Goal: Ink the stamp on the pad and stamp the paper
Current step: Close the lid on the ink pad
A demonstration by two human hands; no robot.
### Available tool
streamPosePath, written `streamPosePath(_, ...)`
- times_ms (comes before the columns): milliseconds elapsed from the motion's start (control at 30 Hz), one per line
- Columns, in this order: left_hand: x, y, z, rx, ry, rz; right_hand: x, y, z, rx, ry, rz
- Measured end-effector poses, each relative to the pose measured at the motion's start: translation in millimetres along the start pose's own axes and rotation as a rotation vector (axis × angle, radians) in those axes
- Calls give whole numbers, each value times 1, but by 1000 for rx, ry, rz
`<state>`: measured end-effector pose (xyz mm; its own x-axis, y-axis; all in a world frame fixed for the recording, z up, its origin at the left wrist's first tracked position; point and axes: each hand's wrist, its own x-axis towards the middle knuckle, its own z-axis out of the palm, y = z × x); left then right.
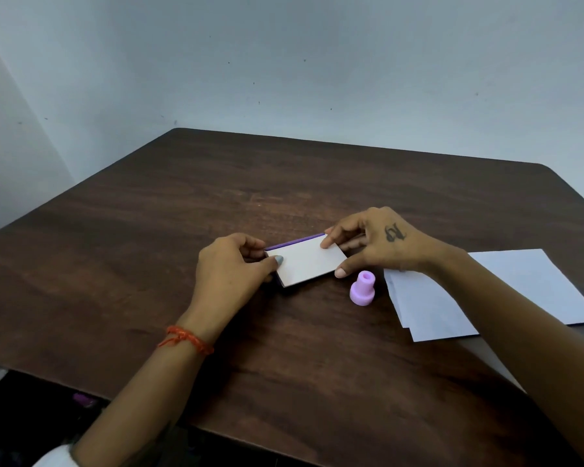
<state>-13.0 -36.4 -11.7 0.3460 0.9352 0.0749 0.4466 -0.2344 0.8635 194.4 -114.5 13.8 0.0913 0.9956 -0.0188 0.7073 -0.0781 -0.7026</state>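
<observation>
The ink pad (307, 261) is a flat rectangular case with a white lid and a purple edge along its far side, lying on the middle of the dark wooden table (149, 230). My left hand (231, 267) grips its left end, thumb on the lid. My right hand (371, 244) pinches its right end with fingertips on the lid and thumb at the near corner. A small lilac stamp (362, 288) stands upright just right of the pad, touched by neither hand. White paper sheets (452, 305) lie to the right, partly under my right forearm.
A pale wall stands behind the table. The near table edge runs across the bottom, with dark floor and a small purple object (83, 399) below it at the left.
</observation>
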Motion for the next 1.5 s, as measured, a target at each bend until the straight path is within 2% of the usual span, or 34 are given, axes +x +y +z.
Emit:
streamPosePath(167, 2, -1, 1, -47, -17, -66, 0, 1, 0, -23, 10, 11)
streamPosePath(433, -2, 0, 0, -114, -5, -71, -3, -2, -2, 21, 15, 36)
streamPosePath(967, -5, 3, 1, -217, -95, -147, -5, -4, -1, -42, 40, 31)
streamPosePath(1500, -5, 6, 2, -83, -105, -95, -4, -1, -1, -64, 16, 14)
